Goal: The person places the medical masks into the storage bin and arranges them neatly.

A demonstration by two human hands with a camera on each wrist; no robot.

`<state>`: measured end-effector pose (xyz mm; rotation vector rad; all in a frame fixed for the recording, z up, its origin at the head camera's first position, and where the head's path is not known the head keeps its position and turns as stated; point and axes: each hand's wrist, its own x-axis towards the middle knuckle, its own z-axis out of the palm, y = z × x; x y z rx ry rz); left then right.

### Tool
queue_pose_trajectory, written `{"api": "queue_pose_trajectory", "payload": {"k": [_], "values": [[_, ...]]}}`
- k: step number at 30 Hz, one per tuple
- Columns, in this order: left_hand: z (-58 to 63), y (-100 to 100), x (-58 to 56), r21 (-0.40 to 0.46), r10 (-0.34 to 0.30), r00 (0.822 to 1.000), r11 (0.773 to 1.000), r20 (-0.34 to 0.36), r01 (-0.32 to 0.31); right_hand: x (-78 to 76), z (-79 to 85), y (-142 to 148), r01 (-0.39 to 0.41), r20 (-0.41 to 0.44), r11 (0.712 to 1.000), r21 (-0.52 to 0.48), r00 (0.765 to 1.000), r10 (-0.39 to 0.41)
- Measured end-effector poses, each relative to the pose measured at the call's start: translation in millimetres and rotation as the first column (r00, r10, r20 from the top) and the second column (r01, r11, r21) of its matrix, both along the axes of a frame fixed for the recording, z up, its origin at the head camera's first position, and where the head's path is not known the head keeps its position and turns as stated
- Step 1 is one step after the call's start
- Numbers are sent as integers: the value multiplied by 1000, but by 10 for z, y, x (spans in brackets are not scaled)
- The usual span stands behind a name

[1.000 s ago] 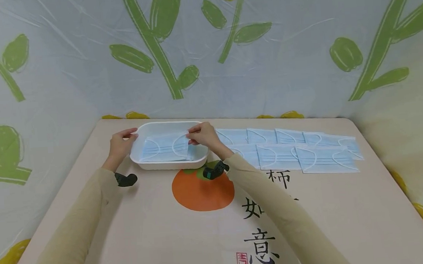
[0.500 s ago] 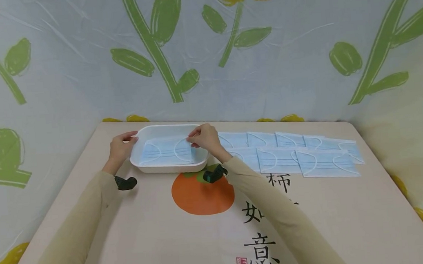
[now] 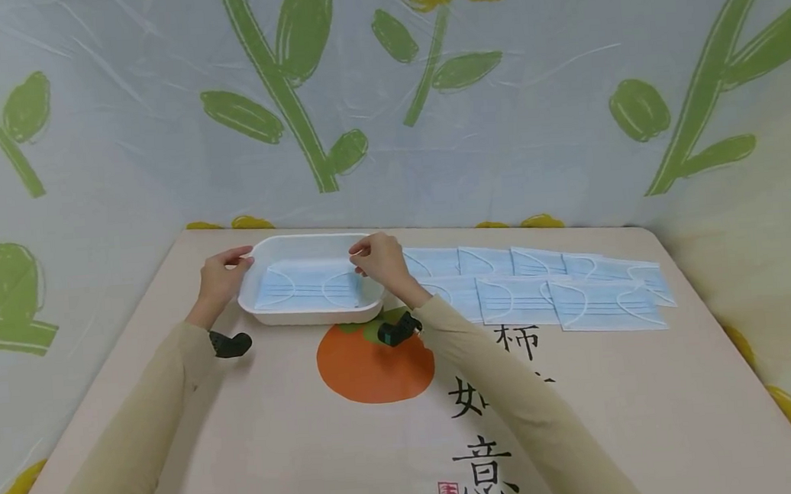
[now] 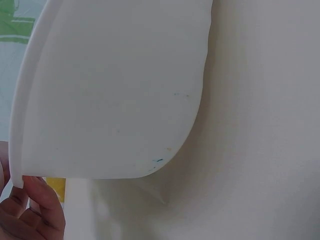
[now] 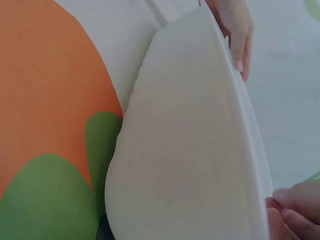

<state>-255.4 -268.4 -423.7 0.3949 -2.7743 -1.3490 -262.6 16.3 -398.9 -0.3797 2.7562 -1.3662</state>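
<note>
Face mask (image 3: pixel 309 286), pale blue and pleated, lies within the walls of the white tray (image 3: pixel 318 317), which stands near the table's far edge, toward its far left corner. Against one second ago, the right end of this mask sits lower and flatter in the tray, while both hands keep almost the same places. I judge from this that the piece is as good as settled there, with only the letting-go in doubt.

The left hand (image 3: pixel 222 282) grips the tray's left rim between thumb and fingers; the left wrist view bears this out. The right hand (image 3: pixel 379 262) is over the tray's right end, its fingertips drawn narrowly together beside the mask's upper right corner; I cannot tell whether they hold the mask or one of its ear loops.

By count: one tray, two hands, two black wrist units (image 3: pixel 232 345), and one mask plainly on top in the tray. To the tray's right, loose masks (image 3: pixel 603 309) overlap in two rows running toward the table's far right corner: probably four behind and three in front, though the overlaps and the right arm make that total uncertain. One orange persimmon print (image 3: pixel 376 367) marks the table (image 3: pixel 278 439) in front of the tray.
</note>
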Motion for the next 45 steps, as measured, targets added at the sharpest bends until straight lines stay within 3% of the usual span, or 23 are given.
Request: {"api": "queue_pose_trajectory", "payload": {"k": [12, 19, 30, 37, 45], "values": [[-12, 5, -15, -4, 6, 1000, 1000, 17, -6, 118, 88, 328, -86, -185, 996, 12, 979, 86], [3, 26, 11, -7, 2, 1000, 1000, 19, -2, 203, 198, 584, -31, -242, 999, 9, 970, 32], [22, 16, 30, -37, -23, 1000, 999, 12, 23, 348, 337, 1131, 23, -382, 1000, -5, 924, -23], [1, -6, 28, -46, -33, 998, 998, 47, 35, 464, 366, 1535, 71, -426, 997, 26, 903, -53], [55, -12, 53, -85, -92, 996, 992, 22, 93, 561, 379, 1948, 100, -452, 995, 18, 888, -82]]}}
